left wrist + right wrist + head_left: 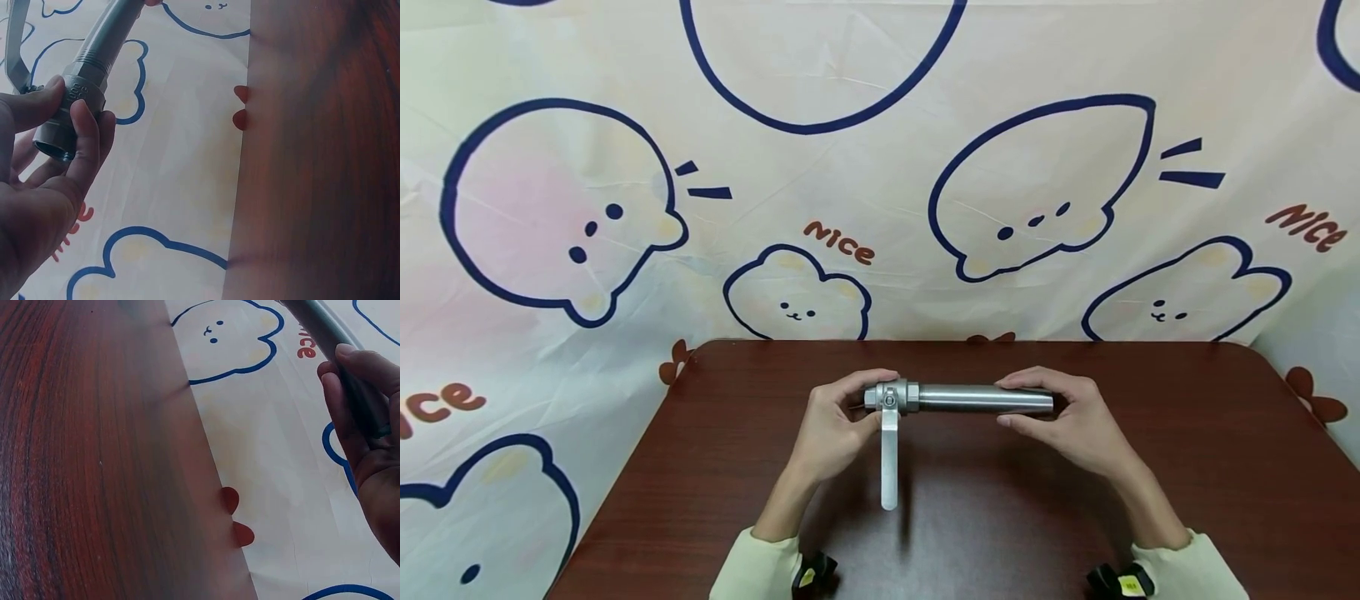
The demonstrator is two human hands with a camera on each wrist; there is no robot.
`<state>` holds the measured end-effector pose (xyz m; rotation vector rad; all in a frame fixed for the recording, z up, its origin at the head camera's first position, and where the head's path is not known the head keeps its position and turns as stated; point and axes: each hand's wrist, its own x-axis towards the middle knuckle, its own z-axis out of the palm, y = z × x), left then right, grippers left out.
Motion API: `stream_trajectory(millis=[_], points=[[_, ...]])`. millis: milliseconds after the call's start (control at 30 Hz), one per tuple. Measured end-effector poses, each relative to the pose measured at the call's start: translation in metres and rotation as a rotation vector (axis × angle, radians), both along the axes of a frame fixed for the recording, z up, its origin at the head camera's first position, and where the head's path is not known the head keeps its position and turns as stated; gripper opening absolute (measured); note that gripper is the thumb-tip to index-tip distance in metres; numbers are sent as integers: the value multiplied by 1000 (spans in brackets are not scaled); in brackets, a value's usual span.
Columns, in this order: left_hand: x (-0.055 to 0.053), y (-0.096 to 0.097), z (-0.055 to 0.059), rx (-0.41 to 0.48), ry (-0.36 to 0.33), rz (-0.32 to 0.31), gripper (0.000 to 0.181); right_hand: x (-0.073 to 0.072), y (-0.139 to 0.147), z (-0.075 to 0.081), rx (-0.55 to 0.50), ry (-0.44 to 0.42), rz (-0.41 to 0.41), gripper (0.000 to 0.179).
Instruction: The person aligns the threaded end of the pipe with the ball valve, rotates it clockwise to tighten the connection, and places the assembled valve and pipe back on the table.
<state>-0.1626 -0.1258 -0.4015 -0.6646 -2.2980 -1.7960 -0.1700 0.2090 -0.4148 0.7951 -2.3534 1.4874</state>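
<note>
A metal ball valve (pixel 891 397) with a long flat lever handle (pixel 889 467) is joined to a smooth steel pipe (pixel 970 398). Both are held up level above the table. My left hand (pixel 833 429) grips the valve body at the left end, thumb and fingers on opposite sides, and the valve's open end shows in the left wrist view. At the other end my right hand (pixel 1075 421) holds the pipe between thumb and fingers. The lever points toward me. In the right wrist view the pipe (pixel 331 337) runs up and away from the palm.
The dark brown wooden table (pixel 715 433) spreads beneath both hands. Behind it hangs a pale cloth (pixel 910 308) printed with blue-outlined cartoon figures. Black straps (pixel 814 575) sit by both pale sleeves.
</note>
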Motion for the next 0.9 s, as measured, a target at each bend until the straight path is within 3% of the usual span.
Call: stream_trajectory(millis=[300, 567, 900], points=[[2, 0, 0, -9, 0, 7, 49, 2, 1, 1, -9, -62, 7, 45], [2, 1, 2, -4, 47, -9, 52, 5, 2, 3, -19, -103, 6, 41], [1, 0, 2, -15, 67, -11, 50, 4, 4, 4, -56, -161, 82, 39]])
